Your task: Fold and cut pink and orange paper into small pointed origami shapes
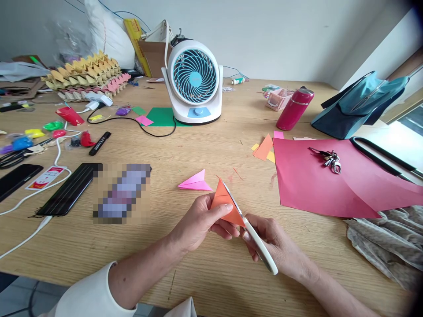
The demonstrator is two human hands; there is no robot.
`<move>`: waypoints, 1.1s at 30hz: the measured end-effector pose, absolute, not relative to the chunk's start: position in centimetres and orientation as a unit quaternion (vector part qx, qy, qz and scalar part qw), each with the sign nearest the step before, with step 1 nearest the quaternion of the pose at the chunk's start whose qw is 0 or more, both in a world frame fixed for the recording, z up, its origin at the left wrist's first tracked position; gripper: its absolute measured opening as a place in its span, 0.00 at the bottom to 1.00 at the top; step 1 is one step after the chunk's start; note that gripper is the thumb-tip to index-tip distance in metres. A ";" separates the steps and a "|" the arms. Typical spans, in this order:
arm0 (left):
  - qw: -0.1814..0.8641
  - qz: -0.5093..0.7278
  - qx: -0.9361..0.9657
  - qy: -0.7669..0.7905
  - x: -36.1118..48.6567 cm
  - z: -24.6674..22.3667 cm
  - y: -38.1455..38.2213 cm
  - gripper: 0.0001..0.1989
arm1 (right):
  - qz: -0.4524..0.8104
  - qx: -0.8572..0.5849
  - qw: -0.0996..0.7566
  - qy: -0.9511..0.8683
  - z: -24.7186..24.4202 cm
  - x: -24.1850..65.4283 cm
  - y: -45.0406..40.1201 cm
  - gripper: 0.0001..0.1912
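Note:
Between the thumb and fingers of my left hand [206, 220] is a folded orange paper [224, 200], its tip pointing up and away. My right hand [269, 240] grips white-handled scissors [259, 244], whose blades lie along the paper's right edge. A pink folded paper [194, 181] rests on the table just beyond my left hand. Thin orange scraps [238, 174] lie past the scissors' tip.
A white fan [197, 79] stands at the back on the wooden table [158, 246]. Red sheets [313, 176] with keys [332, 160], a red bottle [295, 109] and a blue bag [357, 105] are on the right. A black power bank [71, 189] lies left.

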State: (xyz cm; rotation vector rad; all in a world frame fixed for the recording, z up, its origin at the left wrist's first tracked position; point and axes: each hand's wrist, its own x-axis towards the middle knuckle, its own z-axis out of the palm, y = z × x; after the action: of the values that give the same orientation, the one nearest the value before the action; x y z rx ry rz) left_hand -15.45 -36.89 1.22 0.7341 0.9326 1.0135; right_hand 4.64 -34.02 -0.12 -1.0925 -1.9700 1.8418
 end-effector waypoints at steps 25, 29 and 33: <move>0.733 0.446 0.311 0.407 -15.1 1.4 -37.2 0.14 | 0.642 -0.352 0.116 -0.671 0.3 4.6 -34.0 0.21; 0.747 0.427 0.316 0.400 -14.8 1.4 -37.4 0.14 | 0.649 -0.351 0.129 -0.662 0.1 4.7 -34.0 0.16; 0.752 0.418 0.317 0.399 -14.6 1.1 -37.5 0.15 | 0.646 -0.359 0.132 -0.661 0.0 4.7 -34.1 0.11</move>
State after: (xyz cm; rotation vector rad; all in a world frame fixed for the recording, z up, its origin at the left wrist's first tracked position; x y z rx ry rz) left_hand -14.64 -37.51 1.14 0.6930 0.8706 0.9131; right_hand 4.65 -34.05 -0.02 -1.0407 -1.9197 1.8739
